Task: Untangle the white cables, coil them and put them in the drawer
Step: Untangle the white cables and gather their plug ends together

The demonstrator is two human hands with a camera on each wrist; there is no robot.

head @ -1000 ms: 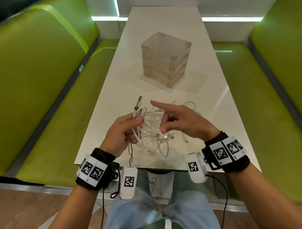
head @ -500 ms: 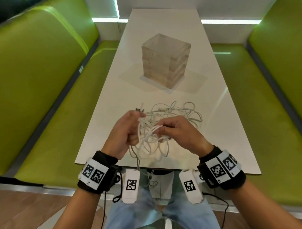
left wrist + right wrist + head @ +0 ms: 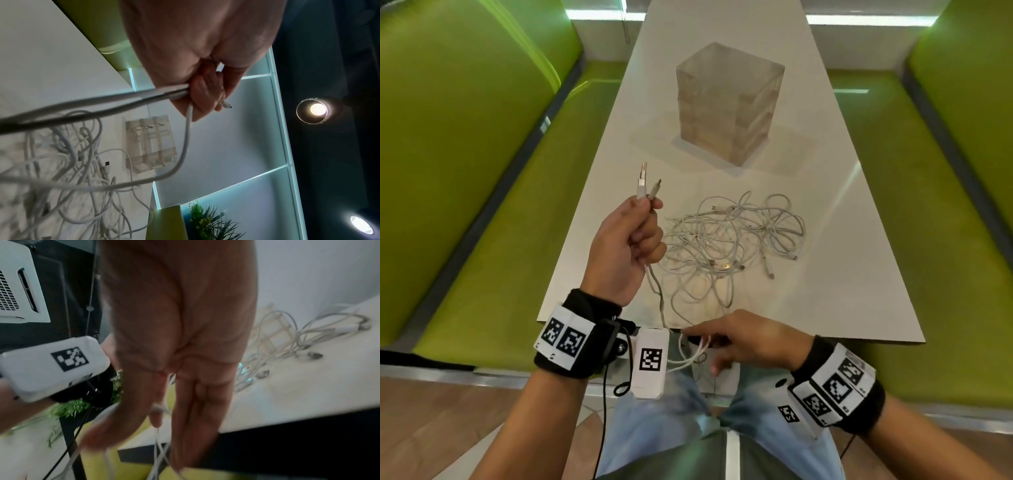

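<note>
Glossy white tabletop point(image 3: 825, 274), smooth white plastic-sheathed cables point(image 3: 732, 240) with metal plugs point(image 3: 643, 171), translucent frosted plastic drawer box point(image 3: 727, 102), matt green upholstered benches point(image 3: 482, 205), black cloth wristbands point(image 3: 582, 305).

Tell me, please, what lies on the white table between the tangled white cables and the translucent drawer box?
Only bare white table separates the cable tangle from the drawer box, seen in the head view.

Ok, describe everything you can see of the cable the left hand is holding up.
The white cable is thin, round, plastic-looking. The left hand grips both ends in a fist above the table; a USB-A plug and a smaller plug stick up. The doubled strand hangs past the table's near edge to the right hand, where it loops; that grip is blurred.
</note>
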